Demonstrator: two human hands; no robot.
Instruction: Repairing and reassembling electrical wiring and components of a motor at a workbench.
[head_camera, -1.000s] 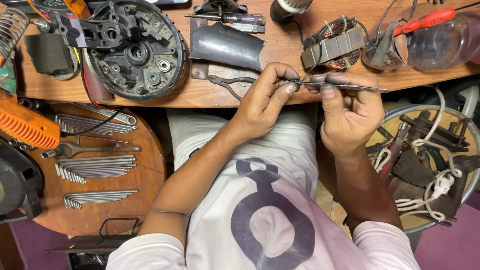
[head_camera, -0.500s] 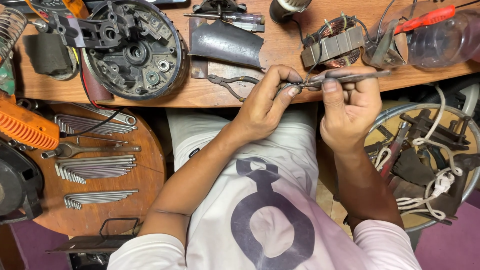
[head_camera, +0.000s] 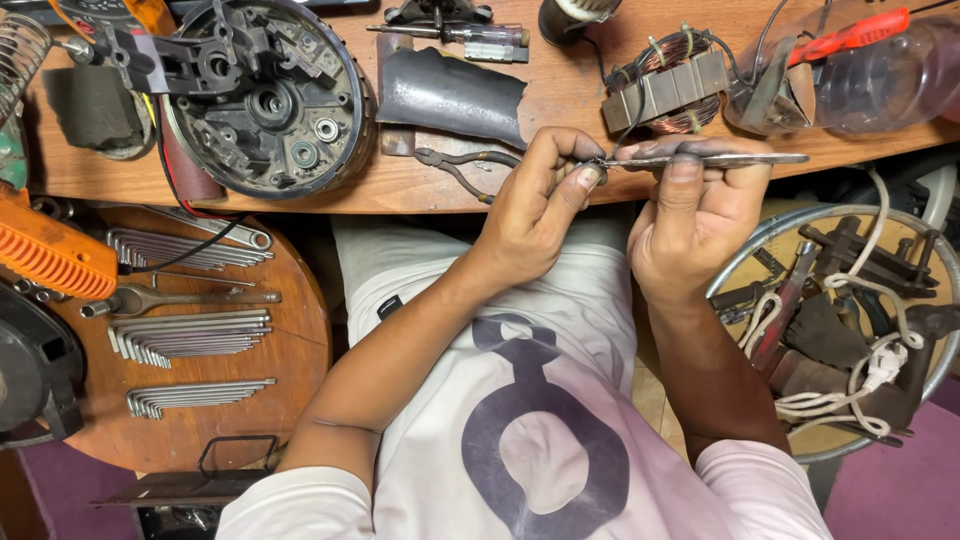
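**Both hands on a thin metal tool at the bench's front edge**

I hold a slim metal tool (head_camera: 715, 159), tweezers or a narrow blade, I cannot tell which, level in front of me, just over the front edge of the wooden bench (head_camera: 420, 185). My right hand (head_camera: 695, 215) grips it along its length, thumb pressed on top and the other fingers curled underneath. My left hand (head_camera: 540, 200) meets its tip, thumb and forefinger pinched together around something too small to make out.

Just behind my hands, near the bench's front edge, sits a copper-wound coil (head_camera: 668, 88) with a dark wire running toward the tool's tip. A bent piece of dark sheet metal (head_camera: 450, 95) lies left of it, and a round black motor housing (head_camera: 265, 95) sits toward the bench's left end. At the right end lies a clear plastic bottle (head_camera: 870, 75).

Below the bench on my left, a round wooden stool (head_camera: 215, 410) carries rows of hex keys (head_camera: 185, 335).
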